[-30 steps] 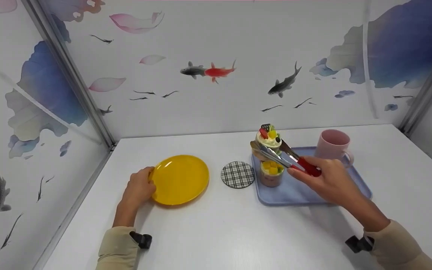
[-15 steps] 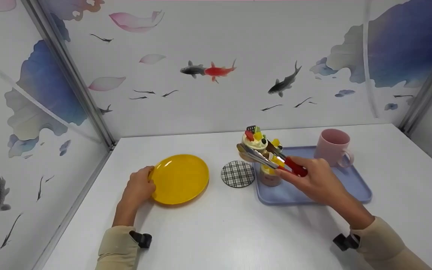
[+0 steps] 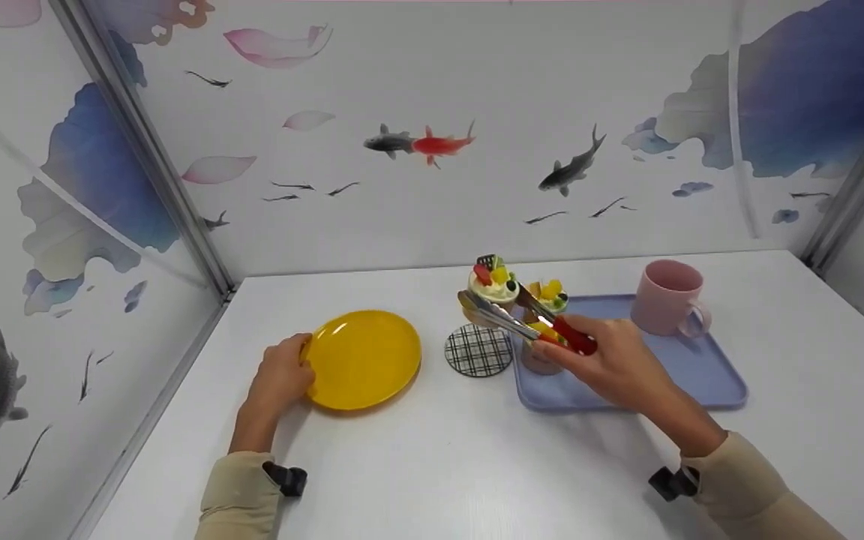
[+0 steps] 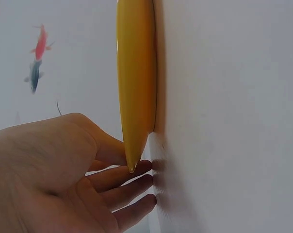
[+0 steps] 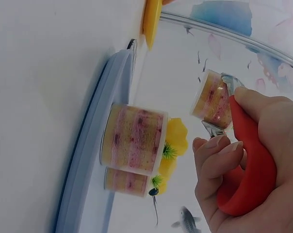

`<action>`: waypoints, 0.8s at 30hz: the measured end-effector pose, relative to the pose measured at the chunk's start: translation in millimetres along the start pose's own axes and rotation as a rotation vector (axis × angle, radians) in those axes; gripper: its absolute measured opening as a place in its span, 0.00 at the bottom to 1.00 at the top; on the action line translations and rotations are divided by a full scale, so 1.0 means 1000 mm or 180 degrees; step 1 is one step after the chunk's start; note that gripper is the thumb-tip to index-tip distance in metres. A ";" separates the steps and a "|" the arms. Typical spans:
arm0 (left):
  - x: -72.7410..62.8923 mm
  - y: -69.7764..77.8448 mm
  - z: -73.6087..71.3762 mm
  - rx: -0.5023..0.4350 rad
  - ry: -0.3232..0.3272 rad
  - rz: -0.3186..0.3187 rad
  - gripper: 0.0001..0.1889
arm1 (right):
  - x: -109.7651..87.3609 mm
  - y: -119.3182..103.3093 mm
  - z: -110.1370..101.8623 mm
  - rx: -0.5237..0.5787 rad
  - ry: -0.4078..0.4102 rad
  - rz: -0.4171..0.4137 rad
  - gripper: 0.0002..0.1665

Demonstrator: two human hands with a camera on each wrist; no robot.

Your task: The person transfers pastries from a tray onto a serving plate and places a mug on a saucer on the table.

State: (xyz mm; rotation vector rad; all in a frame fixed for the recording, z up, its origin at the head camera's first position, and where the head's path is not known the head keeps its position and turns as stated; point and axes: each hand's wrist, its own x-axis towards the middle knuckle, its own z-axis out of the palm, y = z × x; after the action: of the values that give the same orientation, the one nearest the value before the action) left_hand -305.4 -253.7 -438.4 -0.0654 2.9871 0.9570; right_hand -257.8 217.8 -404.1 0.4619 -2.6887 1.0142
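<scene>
My left hand [image 3: 279, 376] pinches the left rim of a yellow plate [image 3: 363, 360]; in the left wrist view the thumb and index finger meet its edge, with the other fingers near the table. My right hand [image 3: 612, 365] grips red-handled metal tongs [image 5: 251, 170]. Between the tong tips hangs a dessert cup [image 3: 493, 283] topped with cream and fruit, off the tray, above and behind a round plaid coaster [image 3: 478, 351]. In the right wrist view this cup [image 5: 213, 101] shows layered sides and tilts slightly.
A blue tray [image 3: 631, 386] at the right bears a pink mug [image 3: 668, 298] and two more fruit-topped dessert cups, the front one [image 5: 134, 139] partly behind the tongs in the head view. Patterned wall panels [image 3: 432, 217] bound the white table [image 3: 417, 472] at the back and sides.
My right hand has moved left, carrying the dessert cup in the tongs from over the tray to near the coaster. The left hand and the plate have stayed put.
</scene>
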 end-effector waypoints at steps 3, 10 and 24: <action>0.000 -0.001 0.001 -0.0009 0.0021 0.0029 0.30 | 0.002 -0.003 0.003 0.0000 0.0000 -0.0016 0.38; 0.000 -0.001 0.001 -0.0059 0.0000 0.0009 0.30 | 0.005 -0.009 0.012 -0.0006 -0.0024 -0.0023 0.42; -0.001 0.000 0.001 0.0006 0.0087 0.0097 0.31 | 0.014 -0.022 0.032 0.0126 -0.0098 -0.0080 0.42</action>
State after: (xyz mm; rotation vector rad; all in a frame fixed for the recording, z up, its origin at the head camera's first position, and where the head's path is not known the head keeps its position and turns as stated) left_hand -304.1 -253.0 -438.6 -0.0332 3.0224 0.9641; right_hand -266.1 178.0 -410.1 0.5216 -2.6870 1.0638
